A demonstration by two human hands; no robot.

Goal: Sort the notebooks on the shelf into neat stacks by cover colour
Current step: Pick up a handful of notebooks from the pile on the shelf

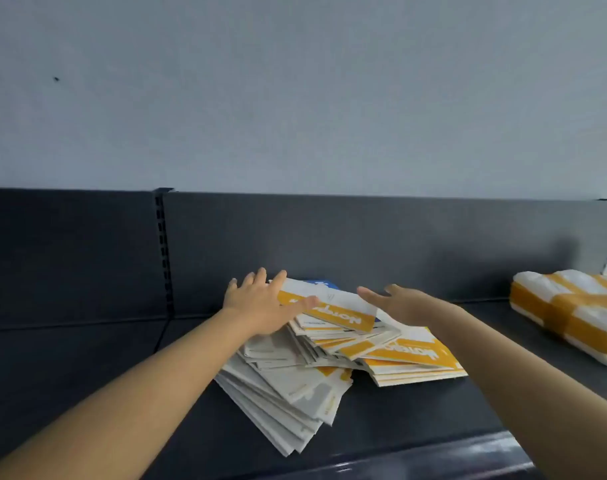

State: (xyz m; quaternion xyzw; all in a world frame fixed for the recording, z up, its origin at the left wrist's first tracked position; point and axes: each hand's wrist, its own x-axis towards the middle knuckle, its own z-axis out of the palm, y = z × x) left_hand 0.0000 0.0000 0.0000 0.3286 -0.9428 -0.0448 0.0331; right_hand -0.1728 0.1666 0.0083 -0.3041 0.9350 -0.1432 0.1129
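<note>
Orange-and-white paper notebooks (295,375) lie fanned in a loose heap at the centre of a dark grey metal shelf (156,393). A person's left hand (260,306), at ten o'clock of the heap, pinches the topmost orange-banded notebook (333,306) between thumb and fingers; the right hand (399,303), at two o'clock, hovers spread, gripping nothing. Held from one side, the thin notebook could sag or slip, and the splayed heap may slide toward six o'clock.
</note>
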